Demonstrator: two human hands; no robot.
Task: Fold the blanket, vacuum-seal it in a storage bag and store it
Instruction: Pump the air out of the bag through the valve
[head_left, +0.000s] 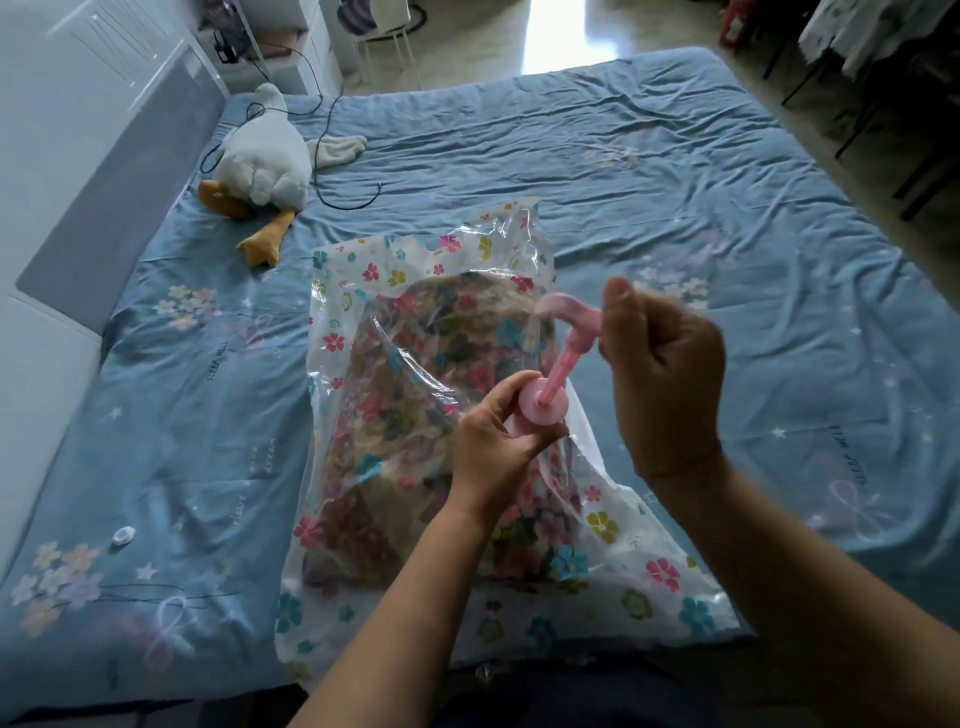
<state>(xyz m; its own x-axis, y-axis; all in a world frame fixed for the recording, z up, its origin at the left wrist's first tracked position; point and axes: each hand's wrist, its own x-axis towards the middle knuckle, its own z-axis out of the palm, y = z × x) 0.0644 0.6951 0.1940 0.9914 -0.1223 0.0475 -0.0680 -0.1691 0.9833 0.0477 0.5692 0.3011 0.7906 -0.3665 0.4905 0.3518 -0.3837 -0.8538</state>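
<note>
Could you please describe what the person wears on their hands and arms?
Nothing that shows: the left hand and right hand are ungloved, both forearms bare, with no sleeves, watch or rings in view. The right wrist shows a faint line, unclear.

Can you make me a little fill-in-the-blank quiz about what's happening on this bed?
The left hand grips the base of a ____ hand pump.
The right hand holds the pump's ____.
The folded blanket lies inside a clear storage bag printed with ____.
The plush goose lies on the ____ sheet.
Missing words: pink; handle; flowers; blue.
</note>
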